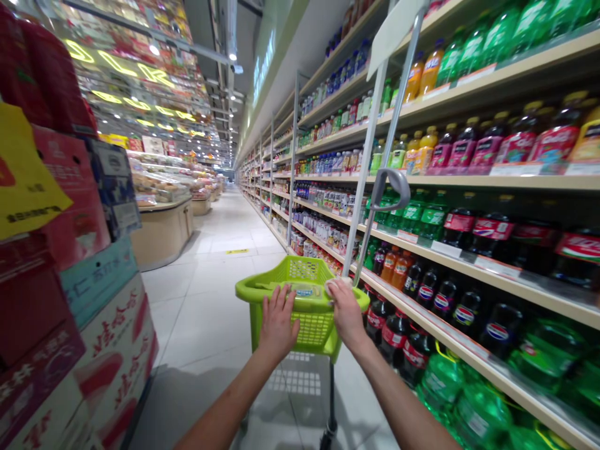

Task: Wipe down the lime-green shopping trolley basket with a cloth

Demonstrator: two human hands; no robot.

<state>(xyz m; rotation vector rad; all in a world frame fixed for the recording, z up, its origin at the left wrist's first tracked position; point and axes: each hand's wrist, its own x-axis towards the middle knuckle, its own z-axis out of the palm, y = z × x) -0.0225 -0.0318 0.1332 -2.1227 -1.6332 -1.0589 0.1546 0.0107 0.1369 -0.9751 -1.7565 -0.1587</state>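
A lime-green shopping basket [300, 272] rides on a wheeled trolley frame in the aisle ahead of me. My left hand [279, 322] rests on its near rim with the fingers laid over the edge. My right hand [345, 312] is closed around the rim at the right corner, by the base of the trolley's slanted metal handle bars [375, 156]. The basket looks empty apart from a label on the rim.
Shelves of soft-drink bottles [469, 231] run close along the right. Stacked red and white cartons [84, 350] stand on the left. A round display counter [162, 228] sits further up on the left. The tiled aisle [225, 250] stretches ahead.
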